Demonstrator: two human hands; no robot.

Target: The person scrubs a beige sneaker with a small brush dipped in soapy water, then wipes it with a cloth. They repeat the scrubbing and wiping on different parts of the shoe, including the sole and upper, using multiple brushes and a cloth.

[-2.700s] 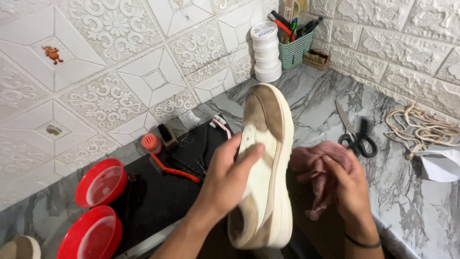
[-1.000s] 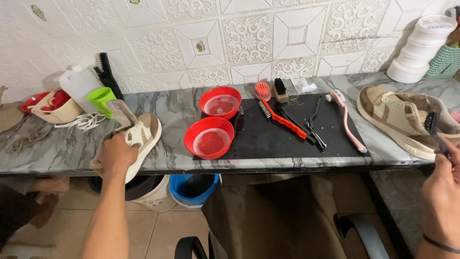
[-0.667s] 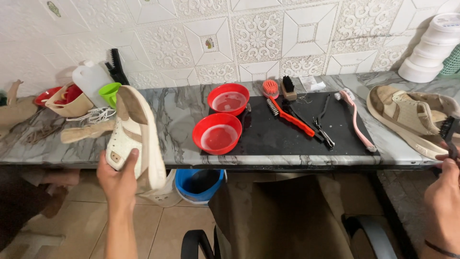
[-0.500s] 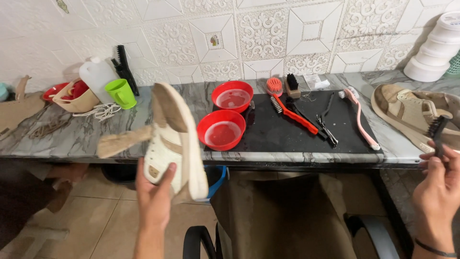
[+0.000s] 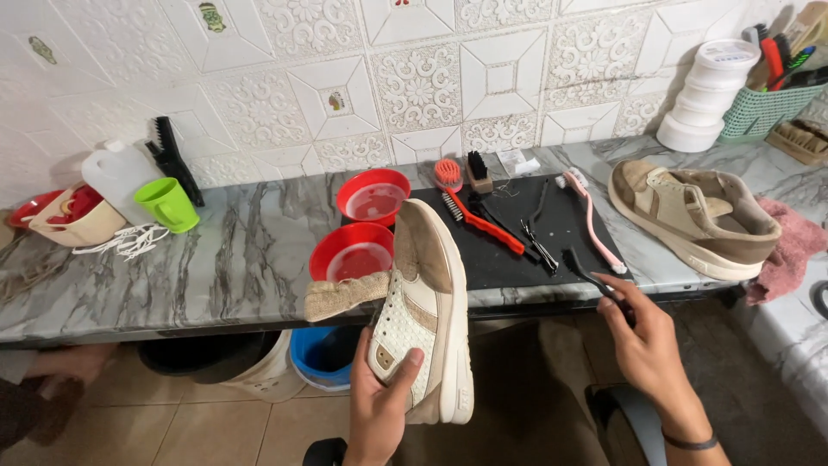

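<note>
Left hand (image 5: 379, 406) gripped a beige shoe (image 5: 425, 311) by its heel, sole facing right, in front of the marble bench (image 5: 216, 259) near two red bowls (image 5: 362, 252). Right hand (image 5: 645, 341) was closed around a small black brush (image 5: 589, 278).

The left hand (image 5: 379, 406) now carries the beige sneaker (image 5: 427, 311) off the left end of the counter to the middle, before the red bowls (image 5: 362, 229), while the right hand (image 5: 647, 345) now grips a black brush (image 5: 586, 272).
</note>
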